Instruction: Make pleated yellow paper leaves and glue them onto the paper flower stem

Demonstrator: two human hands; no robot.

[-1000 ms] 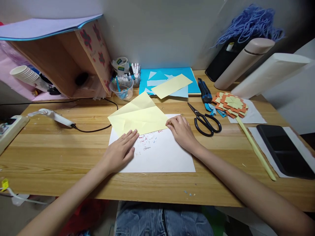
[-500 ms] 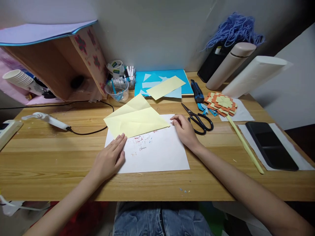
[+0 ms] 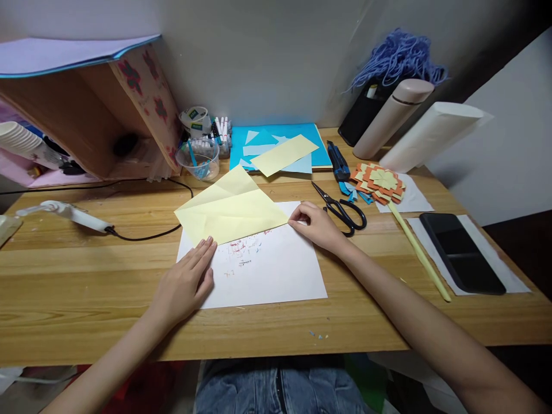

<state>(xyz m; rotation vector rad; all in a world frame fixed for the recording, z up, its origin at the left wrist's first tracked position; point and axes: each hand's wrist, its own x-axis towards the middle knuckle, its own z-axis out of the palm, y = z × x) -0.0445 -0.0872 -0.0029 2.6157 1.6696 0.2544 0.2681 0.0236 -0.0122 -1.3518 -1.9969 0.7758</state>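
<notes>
Item: yellow paper (image 3: 230, 211), one sheet, lying on a white sheet (image 3: 271, 276) at the middle of the wooden desk (image 3: 86, 276); its far corner reaches past the white sheet onto bare wood.

State of work, as judged: one large fold already laid, an upper flap lying over a lower layer with a long slanted edge between them; a fainter crease shows on the lower layer; no cuts, glue or further folds show, so the folding seems at an early stage.

Left hand (image 3: 186, 282): flat, palm down, fingers together, on the white sheet; fingertips touching the near left edge of the yellow paper; nothing gripped.

Right hand (image 3: 317, 225): fingers curled at the paper's right tip; whether they pinch the tip or only press it down cannot be told; the two hands are well apart, one at each end of the fold.

Nearby: black scissors (image 3: 345, 210) just beside the right hand; blue utility knife (image 3: 338, 162) behind them; blue card (image 3: 321, 150) at the wall, bearing pale blue offcuts and a yellow strip (image 3: 284, 154); an orange and yellow paper flower (image 3: 379, 183) on a yellow stem; a black slab, likely a phone (image 3: 459, 250); a glue gun (image 3: 64, 213) with a black cord at left; a clear cup (image 3: 198, 162), markers (image 3: 219, 127) and a tape roll (image 3: 196, 118).

Writing: red and dark scribbles on the white sheet, not legible; dark print on the tape roll, too small to read; no brand can be made out.
</notes>
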